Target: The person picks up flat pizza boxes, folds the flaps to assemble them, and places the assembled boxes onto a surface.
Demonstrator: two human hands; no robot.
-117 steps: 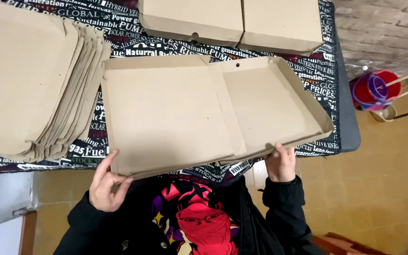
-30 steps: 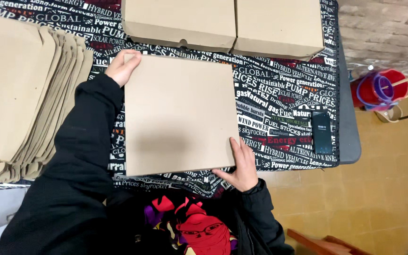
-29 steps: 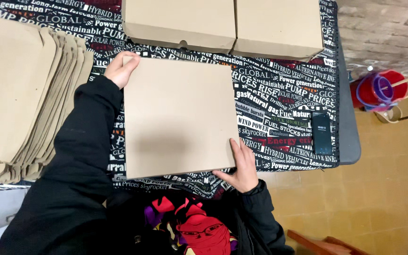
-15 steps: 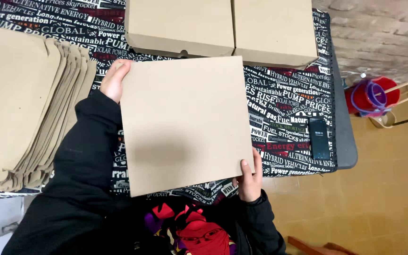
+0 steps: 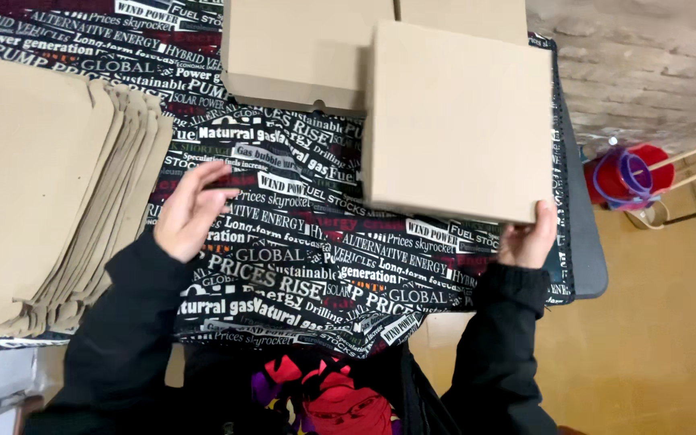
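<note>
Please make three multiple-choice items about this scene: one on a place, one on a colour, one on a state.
1. Where does the stack of flat cardboard sheets lie?
A. at the table's left
B. on the floor
C. on the folded box
2. What colour is the bucket on the floor?
A. green
B. red
C. white
3. What is the left hand doing?
A. gripping a sheet
B. holding nothing, open over the printed tablecloth
C. holding a phone

Answers: 1 A, the sheets fan out there; 2 B; 3 B, only the right hand holds the folded box.
</note>
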